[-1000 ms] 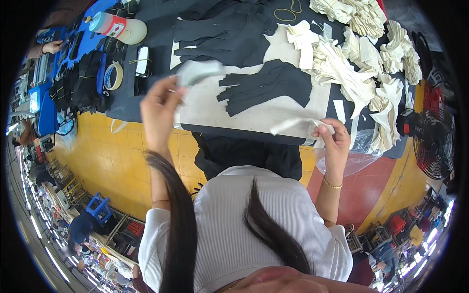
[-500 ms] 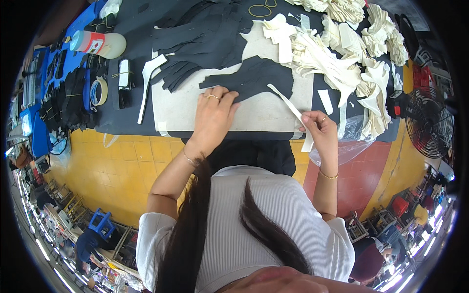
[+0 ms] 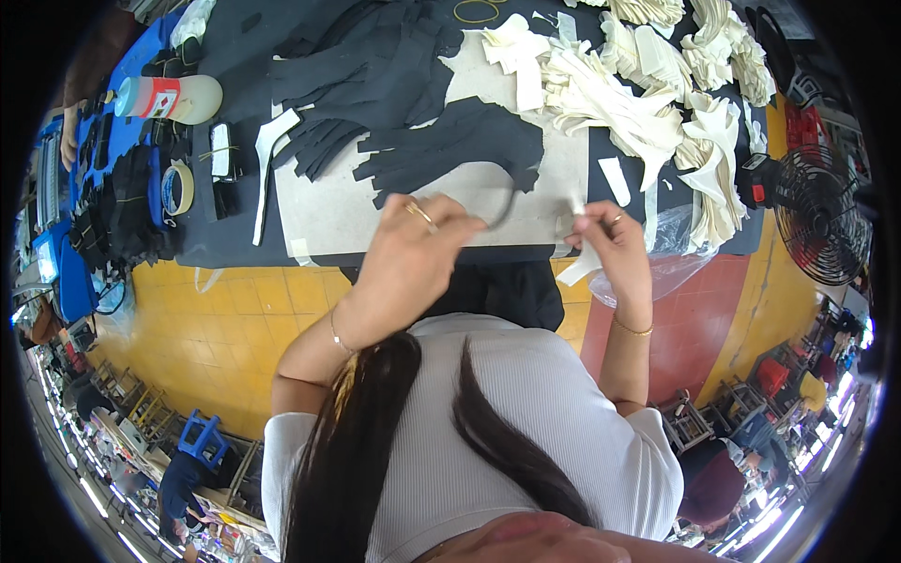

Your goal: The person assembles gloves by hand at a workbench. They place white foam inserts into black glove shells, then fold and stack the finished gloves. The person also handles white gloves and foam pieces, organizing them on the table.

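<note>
My left hand [image 3: 422,246] is closed in a pinch, slightly blurred, at the near edge of the table. From its fingertips a dark curved strip of black fabric [image 3: 507,208] bends up toward a fanned stack of black fabric pieces [image 3: 460,141]. Whether that strip is separate from the stack I cannot tell. My right hand [image 3: 612,246] pinches a narrow white fabric strip [image 3: 578,268], whose lower end sticks out below the fingers and whose upper end is blurred. Both hands hover over a pale board [image 3: 328,220] on the dark table.
Cream fabric stacks [image 3: 610,103] cover the far right. More black pieces [image 3: 366,75] lie at the far middle. A white strip [image 3: 267,164], a bottle [image 3: 178,98] and a tape roll [image 3: 178,188] are on the left. A fan [image 3: 824,216] stands at right.
My left hand has come off the board toward me and now draws a black fabric edge. The white strip in my right hand has swung, its upper end no longer lying over the black stack.
</note>
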Available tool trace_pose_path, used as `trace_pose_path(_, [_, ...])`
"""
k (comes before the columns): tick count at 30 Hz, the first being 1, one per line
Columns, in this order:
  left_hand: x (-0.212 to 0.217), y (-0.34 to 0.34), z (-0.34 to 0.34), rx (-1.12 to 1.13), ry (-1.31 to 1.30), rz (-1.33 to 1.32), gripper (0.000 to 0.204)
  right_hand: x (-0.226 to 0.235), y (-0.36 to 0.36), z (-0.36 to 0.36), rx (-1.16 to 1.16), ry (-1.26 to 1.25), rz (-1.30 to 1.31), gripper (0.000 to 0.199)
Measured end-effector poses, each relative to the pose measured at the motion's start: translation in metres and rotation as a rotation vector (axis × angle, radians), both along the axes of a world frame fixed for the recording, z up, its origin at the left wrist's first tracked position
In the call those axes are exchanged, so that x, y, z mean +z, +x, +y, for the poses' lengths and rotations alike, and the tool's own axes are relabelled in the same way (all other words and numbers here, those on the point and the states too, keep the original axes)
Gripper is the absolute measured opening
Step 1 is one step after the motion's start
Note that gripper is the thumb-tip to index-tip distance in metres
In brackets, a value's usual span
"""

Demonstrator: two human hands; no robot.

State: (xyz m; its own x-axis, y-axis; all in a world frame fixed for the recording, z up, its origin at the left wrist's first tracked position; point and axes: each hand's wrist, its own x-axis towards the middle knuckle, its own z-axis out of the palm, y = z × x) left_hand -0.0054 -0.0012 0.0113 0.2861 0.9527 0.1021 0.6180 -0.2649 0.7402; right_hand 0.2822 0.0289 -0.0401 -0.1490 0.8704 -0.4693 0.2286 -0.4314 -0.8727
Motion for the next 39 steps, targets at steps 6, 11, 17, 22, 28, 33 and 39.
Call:
trace_pose_path(6, [0.016,0.008,-0.007,-0.257,-0.080,-0.153,0.016,0.020,0.022,0.003,-0.219,0.157,0.089,0.012])
trace_pose_path(11, [-0.032,0.002,0.016,-0.099,-0.111,0.074,0.013,0.031,0.020,0.002,-0.097,0.139,0.179,0.013])
trace_pose_path(17, [-0.057,-0.006,-0.009,0.077,0.132,0.301,0.017,0.038,-0.015,0.016,0.277,-0.119,0.181,0.016])
trace_pose_path(22, [-0.060,-0.017,-0.054,0.162,0.155,0.363,0.034,0.031,-0.059,0.048,0.578,-0.272,-0.001,0.021])
trace_pose_path(28, [-0.071,-0.019,-0.082,0.206,0.085,0.430,0.046,0.021,-0.099,0.068,0.863,-0.299,-0.027,0.025])
trace_pose_path(33, [-0.075,-0.018,-0.085,0.220,0.106,0.443,0.048,0.011,-0.118,0.075,0.901,-0.356,-0.069,0.026])
trace_pose_path(39, [-0.075,-0.019,-0.083,0.219,0.136,0.449,0.048,0.006,-0.126,0.075,0.928,-0.374,-0.104,0.026])
